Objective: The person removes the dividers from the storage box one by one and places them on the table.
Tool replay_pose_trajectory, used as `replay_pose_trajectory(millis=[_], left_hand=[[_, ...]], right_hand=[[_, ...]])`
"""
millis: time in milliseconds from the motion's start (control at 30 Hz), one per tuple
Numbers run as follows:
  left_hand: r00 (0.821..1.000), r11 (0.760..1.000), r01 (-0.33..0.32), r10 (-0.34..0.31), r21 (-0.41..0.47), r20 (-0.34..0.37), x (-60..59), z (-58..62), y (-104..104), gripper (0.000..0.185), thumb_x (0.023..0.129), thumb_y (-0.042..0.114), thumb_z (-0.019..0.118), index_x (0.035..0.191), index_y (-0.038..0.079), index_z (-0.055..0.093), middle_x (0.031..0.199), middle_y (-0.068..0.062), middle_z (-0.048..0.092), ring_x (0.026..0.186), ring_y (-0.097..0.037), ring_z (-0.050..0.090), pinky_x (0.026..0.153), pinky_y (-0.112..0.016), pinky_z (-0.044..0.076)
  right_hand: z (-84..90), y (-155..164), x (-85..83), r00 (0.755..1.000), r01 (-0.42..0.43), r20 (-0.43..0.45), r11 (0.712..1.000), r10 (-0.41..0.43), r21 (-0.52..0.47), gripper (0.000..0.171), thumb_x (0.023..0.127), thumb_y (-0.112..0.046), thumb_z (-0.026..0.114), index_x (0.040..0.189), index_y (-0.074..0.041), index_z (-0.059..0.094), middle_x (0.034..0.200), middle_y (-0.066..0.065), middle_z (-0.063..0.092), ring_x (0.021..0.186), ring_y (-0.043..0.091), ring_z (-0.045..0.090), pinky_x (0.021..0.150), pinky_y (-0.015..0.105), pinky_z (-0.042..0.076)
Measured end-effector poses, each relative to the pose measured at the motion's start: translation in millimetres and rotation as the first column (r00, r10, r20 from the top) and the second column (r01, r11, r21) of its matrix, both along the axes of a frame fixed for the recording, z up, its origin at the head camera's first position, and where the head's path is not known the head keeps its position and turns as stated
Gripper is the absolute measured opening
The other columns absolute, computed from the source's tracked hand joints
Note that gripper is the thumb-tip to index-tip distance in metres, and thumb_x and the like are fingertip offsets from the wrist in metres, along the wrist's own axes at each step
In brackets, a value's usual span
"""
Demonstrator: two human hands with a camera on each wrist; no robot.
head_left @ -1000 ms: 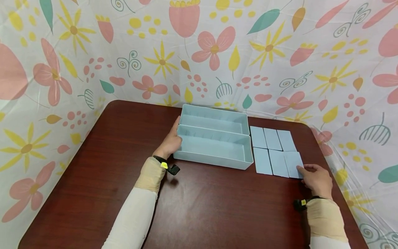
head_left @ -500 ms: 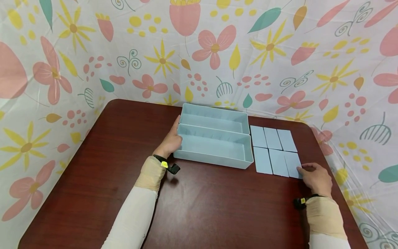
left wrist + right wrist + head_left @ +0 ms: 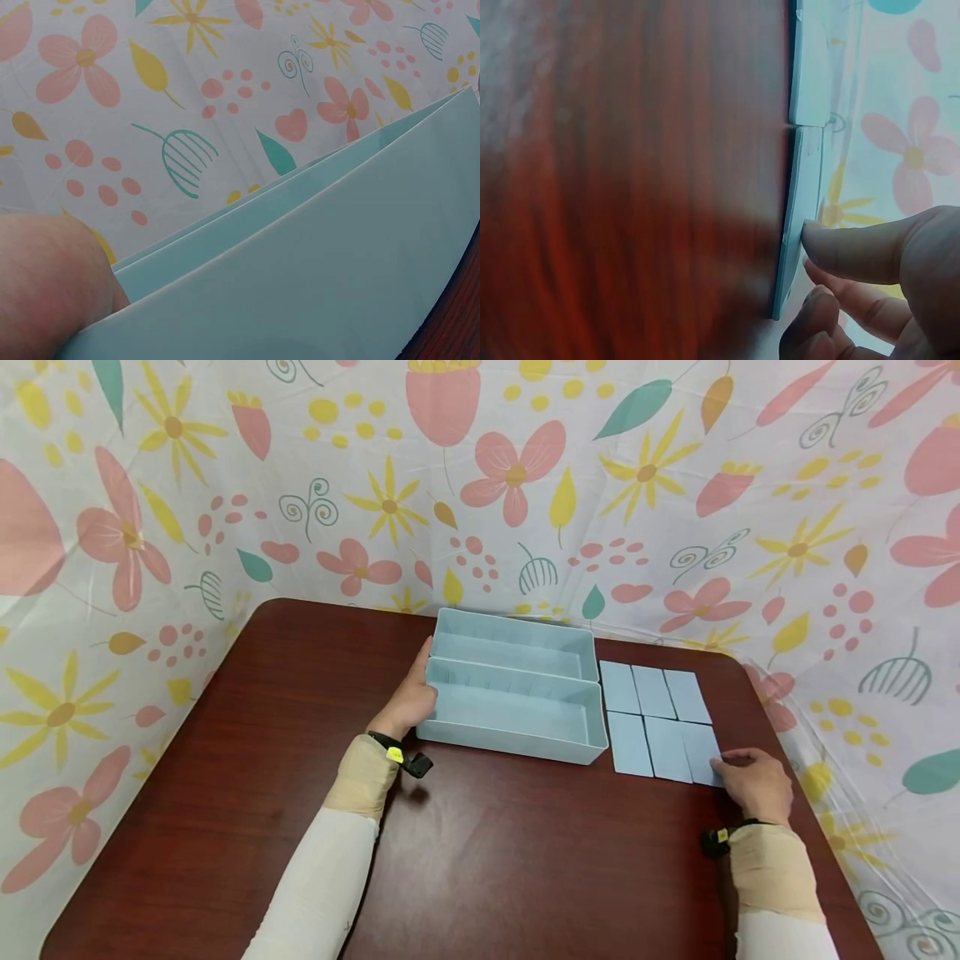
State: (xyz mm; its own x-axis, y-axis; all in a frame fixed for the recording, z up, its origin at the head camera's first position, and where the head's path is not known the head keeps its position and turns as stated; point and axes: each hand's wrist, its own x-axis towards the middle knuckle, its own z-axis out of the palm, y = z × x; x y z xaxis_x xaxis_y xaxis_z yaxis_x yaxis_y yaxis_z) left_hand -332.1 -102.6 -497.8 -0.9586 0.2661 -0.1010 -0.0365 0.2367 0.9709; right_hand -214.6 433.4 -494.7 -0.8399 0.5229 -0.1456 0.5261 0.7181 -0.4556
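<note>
Two light blue trays stand side by side at the table's middle, the front tray (image 3: 517, 745) and the back tray (image 3: 517, 625). My left hand (image 3: 411, 703) holds their left end, its thumb (image 3: 45, 289) against the front tray's wall (image 3: 315, 277). Right of the trays lie several flat blue cards (image 3: 651, 693) in two rows. My right hand (image 3: 752, 779) sits at the near right card (image 3: 699, 752), where curled fingertips (image 3: 855, 251) pinch that card's edge (image 3: 799, 217).
The dark red table (image 3: 487, 860) has rounded corners, and its right edge (image 3: 817, 810) runs close to my right hand. A flowered cloth (image 3: 480, 485) walls in the back and both sides.
Both hands stay where they were, the left on the trays and the right at the near right card. Only the head view has shifted slightly.
</note>
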Motion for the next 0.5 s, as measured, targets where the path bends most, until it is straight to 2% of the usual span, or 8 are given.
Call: replay_pose_trajectory(millis=[200,333,500], left_hand=[[1.0,1.0,-0.004,0.004,0.007,0.007,-2.7,-3.1,0.4,0.098,0.09,-0.01,0.029,0.166,0.04,-0.006,0.175,0.007,-0.004,0.161,-0.017,-0.006,0.13,-0.049,0.004],[1.0,1.0,-0.004,0.004,0.013,0.015,-3.0,-6.2,-0.5,0.098,0.09,-0.01,0.029,0.166,0.04,-0.006,0.175,0.008,-0.005,0.161,-0.016,-0.006,0.13,-0.049,0.004],[1.0,1.0,-0.019,0.019,0.007,0.024,-1.5,-10.5,-4.2,0.098,0.09,-0.01,0.029,0.166,0.04,-0.007,0.175,0.007,-0.005,0.161,-0.017,-0.006,0.13,-0.051,0.004]], right_hand=[[-2.4,-0.5,-3.7,1.0,0.007,-0.002,1.0,-0.007,-0.001,0.049,0.097,-0.039,0.065,0.127,-0.001,0.066,0.128,0.032,0.061,0.104,0.046,0.057,0.071,0.043,0.039],[-1.7,-5.3,-3.4,1.0,0.002,-0.008,1.0,-0.002,-0.006,0.047,0.097,-0.037,0.065,0.126,0.001,0.066,0.124,0.032,0.062,0.1,0.044,0.057,0.07,0.042,0.038],[2.6,-31.1,-2.4,0.997,-0.017,-0.077,1.0,0.016,-0.023,0.049,0.1,-0.038,0.061,0.129,0.001,0.064,0.118,0.03,0.064,0.095,0.039,0.058,0.069,0.04,0.041]])
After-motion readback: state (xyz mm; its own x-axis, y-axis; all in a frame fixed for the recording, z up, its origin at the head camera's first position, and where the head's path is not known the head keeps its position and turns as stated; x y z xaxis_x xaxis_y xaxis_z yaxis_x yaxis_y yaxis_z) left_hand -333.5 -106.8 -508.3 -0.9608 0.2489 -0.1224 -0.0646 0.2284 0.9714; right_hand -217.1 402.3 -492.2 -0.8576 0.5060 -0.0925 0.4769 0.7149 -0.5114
